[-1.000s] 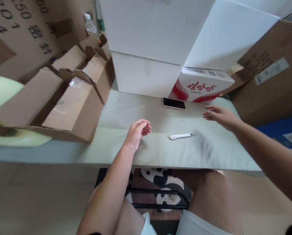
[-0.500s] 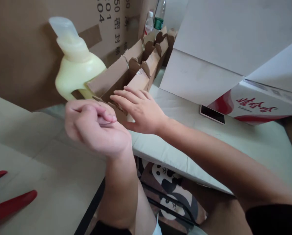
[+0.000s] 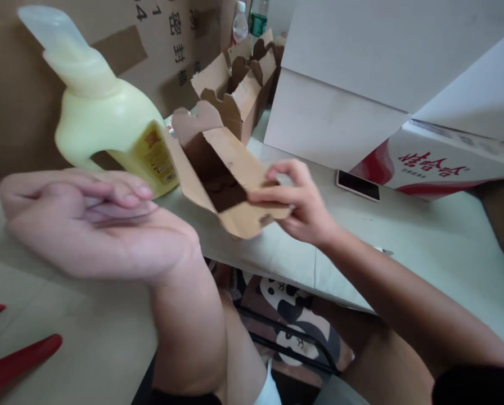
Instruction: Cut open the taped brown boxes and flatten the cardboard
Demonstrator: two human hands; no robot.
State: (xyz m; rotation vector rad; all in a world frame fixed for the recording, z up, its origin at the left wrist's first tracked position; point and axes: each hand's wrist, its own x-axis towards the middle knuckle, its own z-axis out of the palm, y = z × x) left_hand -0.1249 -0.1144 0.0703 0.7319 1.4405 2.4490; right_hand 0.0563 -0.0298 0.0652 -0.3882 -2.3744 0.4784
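**Right hand has the open cardboard box by its near end**

The head view is the one to go by, and the cardboard box (image 3: pixel 235 163) sits right in the middle of it, mouth up, flaps spread, tilted towards the person. I can't tell whether its bottom touches the table (image 3: pixel 429 247). The right hand (image 3: pixel 305 205), right of centre, is closed on the box's near right corner, fingers bent around the cardboard by the flap. The left hand (image 3: pixel 95 225), large at the left of the frame, is curled into a loose fist apart from the box; nothing shows in it, though part of the palm is hidden.

Towards the left stands a yellow jug (image 3: pixel 108 124), just beside the box. More open boxes (image 3: pixel 243 93) line up at top centre, and a phone (image 3: pixel 357 185) lies right of centre, by the red-and-white carton (image 3: pixel 437 163).

To my eye, the step in hand is getting hold of this one box and managing it one-handed. Shifting it further calls for a firm pinch that won't crush the thin card; the left hand could uncurl and steady the far side, minding the jug.
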